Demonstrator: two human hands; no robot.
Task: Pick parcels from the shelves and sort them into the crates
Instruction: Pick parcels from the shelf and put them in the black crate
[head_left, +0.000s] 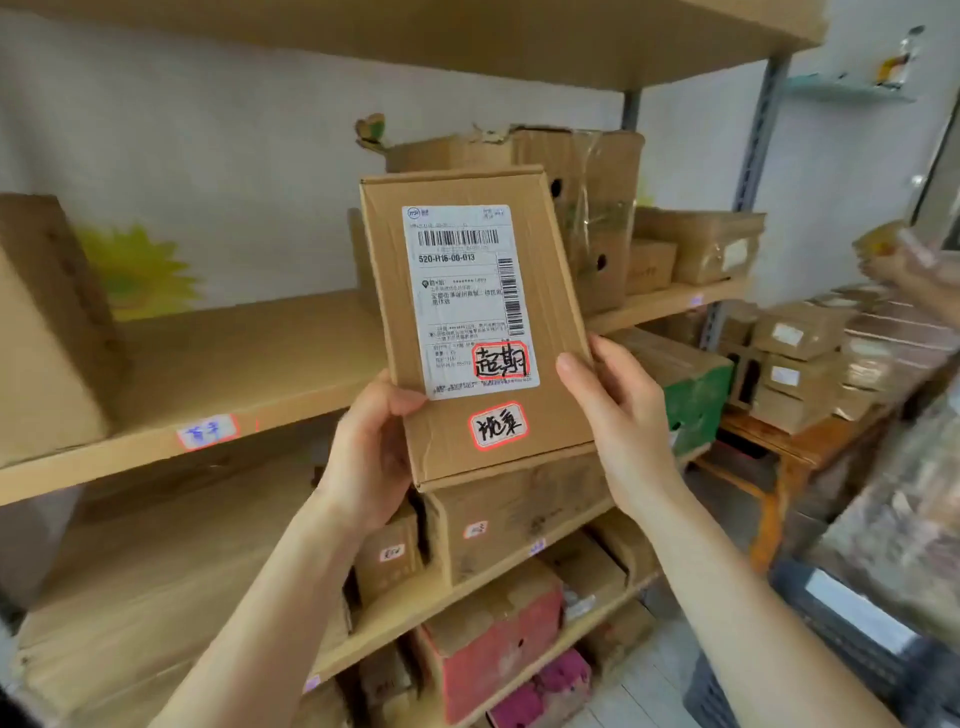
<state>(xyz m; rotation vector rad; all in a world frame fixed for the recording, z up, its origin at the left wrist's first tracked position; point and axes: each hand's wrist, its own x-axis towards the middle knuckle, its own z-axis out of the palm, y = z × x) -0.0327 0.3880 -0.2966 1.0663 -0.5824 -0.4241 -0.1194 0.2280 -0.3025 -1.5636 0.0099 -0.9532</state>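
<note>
Both forearms are raised. The left hand (371, 452) and right hand (621, 415) hold 1 labelled parcel (475, 327) upright, fingers (608, 356) gripping its lower edges, in front of the shelf (208, 374). Cardboard boxes (592, 208) stand behind.

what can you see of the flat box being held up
A flat brown cardboard parcel, held upright, slightly tilted, before the shelves. A white shipping label with barcodes covers most of its face. One red-edged handwritten sticker overlaps the label, another sits below. The left hand and right hand grip its lower sides.
</note>
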